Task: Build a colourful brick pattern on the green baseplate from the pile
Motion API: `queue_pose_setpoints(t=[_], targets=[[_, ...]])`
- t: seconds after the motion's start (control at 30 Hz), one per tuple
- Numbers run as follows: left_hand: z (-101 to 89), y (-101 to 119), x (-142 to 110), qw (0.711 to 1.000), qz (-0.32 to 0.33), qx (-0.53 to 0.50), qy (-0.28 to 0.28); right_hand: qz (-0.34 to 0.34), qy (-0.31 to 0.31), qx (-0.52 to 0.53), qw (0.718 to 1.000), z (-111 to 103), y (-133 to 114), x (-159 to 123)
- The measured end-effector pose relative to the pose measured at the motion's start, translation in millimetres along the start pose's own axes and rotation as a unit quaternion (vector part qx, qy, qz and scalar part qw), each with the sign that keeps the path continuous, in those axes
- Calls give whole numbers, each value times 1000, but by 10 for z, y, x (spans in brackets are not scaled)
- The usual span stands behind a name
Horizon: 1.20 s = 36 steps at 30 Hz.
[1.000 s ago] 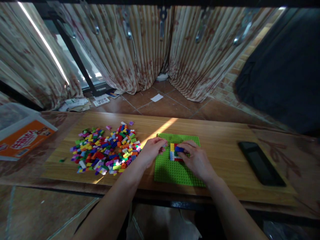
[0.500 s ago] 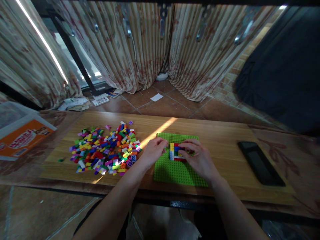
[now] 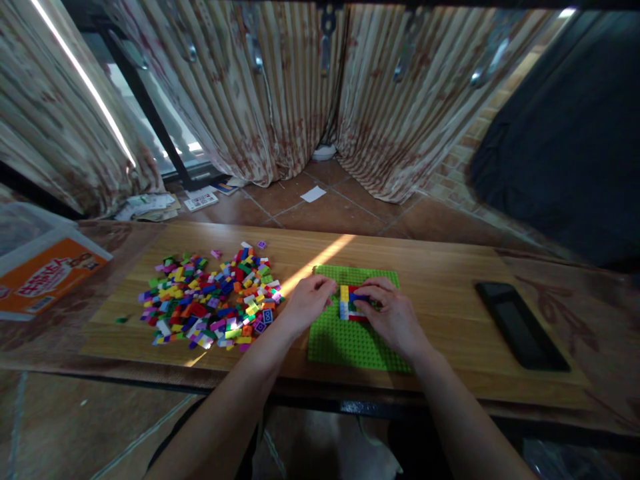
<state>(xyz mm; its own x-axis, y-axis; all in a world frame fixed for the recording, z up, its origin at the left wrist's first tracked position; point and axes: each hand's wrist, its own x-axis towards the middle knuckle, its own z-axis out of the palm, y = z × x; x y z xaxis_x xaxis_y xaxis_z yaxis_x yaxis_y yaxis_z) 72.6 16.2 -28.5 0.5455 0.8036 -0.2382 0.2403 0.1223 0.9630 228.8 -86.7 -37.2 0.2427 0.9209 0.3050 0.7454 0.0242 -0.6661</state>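
Note:
A green studded baseplate (image 3: 357, 347) lies in front of me with a small block of toy bricks built on it. Yellow bricks (image 3: 345, 293) and light blue and white bricks (image 3: 344, 312) form its left side, with red bricks along the far and near sides. My right hand (image 3: 393, 313) is over the block's right part, thumb and fingers closed around a dark blue brick (image 3: 357, 298) and hiding much of it. Just left of the block, my left hand (image 3: 313, 300) hovers over the plate's edge with curled fingers; whatever they may hold is hidden.
Left of the plate spreads a heap of loose coloured bricks (image 3: 210, 300) on the wooden board (image 3: 450, 267). A black phone-like device (image 3: 520, 327) lies at the right. A clear box with an orange label (image 3: 55, 273) stands at the far left. Curtains (image 3: 295, 100) hang beyond.
My right hand has shifted slightly left and its fingers have drawn closer around the dark blue brick. The left hand stays nearly still.

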Motion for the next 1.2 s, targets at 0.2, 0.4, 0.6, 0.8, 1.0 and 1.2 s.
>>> queue_pose_setpoints(t=[0.2,0.4,0.6,0.8,1.0,1.2], targets=[[-8,-32,10,1000,18,21,-1,9,4,23,1000,27,-13,3],[-13,-43,19,999,15,30,-4,50,55,46,996,-34,12,32],[-16,-9,5,999,11,42,-4,121,82,48,988,-20,64,52],[-27,-78,36,998,26,51,-12,110,61,1,992,82,86,58],[-22,-90,39,999,25,44,-5,149,59,15,987,110,91,84],[-19,-52,13,999,18,48,-1,148,63,25,987,138,100,92]])
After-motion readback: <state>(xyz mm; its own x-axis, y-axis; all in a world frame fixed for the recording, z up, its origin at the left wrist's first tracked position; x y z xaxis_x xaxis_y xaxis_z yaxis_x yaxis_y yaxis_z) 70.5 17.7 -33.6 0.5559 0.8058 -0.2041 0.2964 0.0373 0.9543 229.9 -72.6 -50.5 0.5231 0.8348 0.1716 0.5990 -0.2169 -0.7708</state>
